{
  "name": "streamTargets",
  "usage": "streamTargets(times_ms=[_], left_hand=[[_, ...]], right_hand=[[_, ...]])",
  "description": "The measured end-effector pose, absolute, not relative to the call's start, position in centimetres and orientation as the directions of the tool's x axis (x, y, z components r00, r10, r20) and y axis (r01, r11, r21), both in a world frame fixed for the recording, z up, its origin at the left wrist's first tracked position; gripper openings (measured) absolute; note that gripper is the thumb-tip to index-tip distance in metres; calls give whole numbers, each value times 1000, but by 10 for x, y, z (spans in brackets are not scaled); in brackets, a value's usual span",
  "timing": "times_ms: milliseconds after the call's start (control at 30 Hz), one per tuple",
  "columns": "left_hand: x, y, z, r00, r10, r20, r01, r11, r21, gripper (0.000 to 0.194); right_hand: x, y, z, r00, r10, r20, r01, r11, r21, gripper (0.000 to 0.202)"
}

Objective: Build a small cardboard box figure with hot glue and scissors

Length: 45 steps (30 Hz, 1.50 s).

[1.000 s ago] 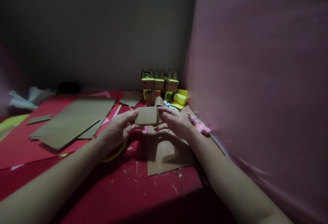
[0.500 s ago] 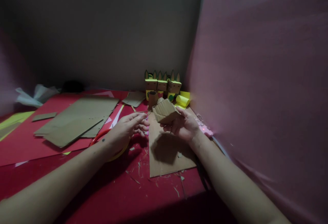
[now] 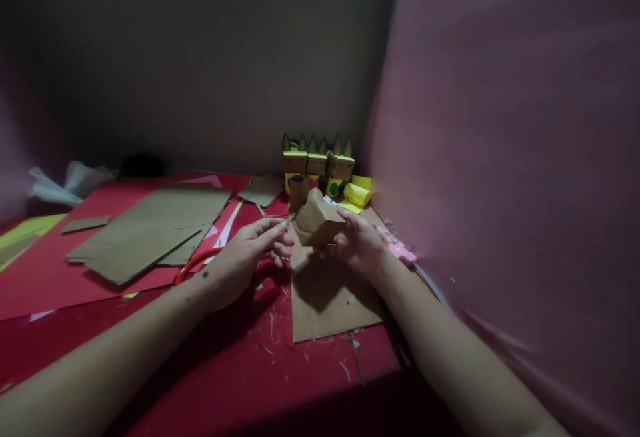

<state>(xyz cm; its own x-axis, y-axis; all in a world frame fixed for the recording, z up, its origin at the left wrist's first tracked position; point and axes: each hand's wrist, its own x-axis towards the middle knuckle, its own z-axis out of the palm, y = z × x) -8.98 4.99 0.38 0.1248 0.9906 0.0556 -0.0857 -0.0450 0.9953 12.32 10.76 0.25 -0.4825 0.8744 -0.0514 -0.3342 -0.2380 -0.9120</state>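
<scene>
In my right hand (image 3: 361, 240) is a small folded cardboard box (image 3: 320, 220), tilted above a flat cardboard sheet (image 3: 325, 327) and throwing a shadow on it. My left hand (image 3: 255, 250) is just left of the box, apart from it, with its fingers loosely curled and apart and nothing visible in them. A sliver of something pink shows by its fingertips; I cannot make out what it is. Under the left wrist lies a red loop handle (image 3: 193, 265), partly hidden by the arm. Just behind the box stands a short cardboard tube (image 3: 299, 190).
Several cardboard figures with pointed ears (image 3: 317, 160) stand at the back near yellow paper (image 3: 357, 194). At left, cardboard pieces (image 3: 150, 224) lie on red paper (image 3: 30, 284). A pink object (image 3: 397, 245) is beside the pink curtain (image 3: 500, 157). Scraps litter the red surface.
The cardboard box has been turned in my right hand, so another face and a raised flap show. My left hand has stayed almost in place.
</scene>
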Motion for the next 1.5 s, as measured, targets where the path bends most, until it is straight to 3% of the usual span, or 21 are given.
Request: streamTargets(times_ms=[167, 400, 733, 800, 967, 1167, 1500], left_hand=[[-92, 50, 1, 124, 991, 51, -53, -45, 998, 39], [-91, 51, 2, 168, 981, 96, 15, -100, 995, 67], [-88, 47, 5, 161, 981, 105, 33, -112, 993, 69], [-88, 47, 5, 165, 981, 100, 44, -109, 993, 70], [-89, 52, 3, 130, 988, 84, 118, -100, 988, 76], [-88, 53, 2, 171, 984, 48, 185, -80, 979, 75], [-92, 58, -6, 268, 959, 96, 198, -152, 968, 78]], right_hand=[[114, 106, -8, -379, 925, 14, -288, -104, -952, 28], [111, 105, -10, -346, 931, 114, -220, 37, -975, 27], [115, 96, -1, -336, 935, 115, -183, 55, -982, 37], [117, 96, 0, -315, 939, 138, -119, 105, -987, 42], [119, 97, 5, -351, 926, 138, 220, 225, -949, 57], [121, 96, 11, -452, 891, 49, 342, 223, -913, 74], [129, 98, 12, -540, 838, 72, 407, 335, -850, 79]])
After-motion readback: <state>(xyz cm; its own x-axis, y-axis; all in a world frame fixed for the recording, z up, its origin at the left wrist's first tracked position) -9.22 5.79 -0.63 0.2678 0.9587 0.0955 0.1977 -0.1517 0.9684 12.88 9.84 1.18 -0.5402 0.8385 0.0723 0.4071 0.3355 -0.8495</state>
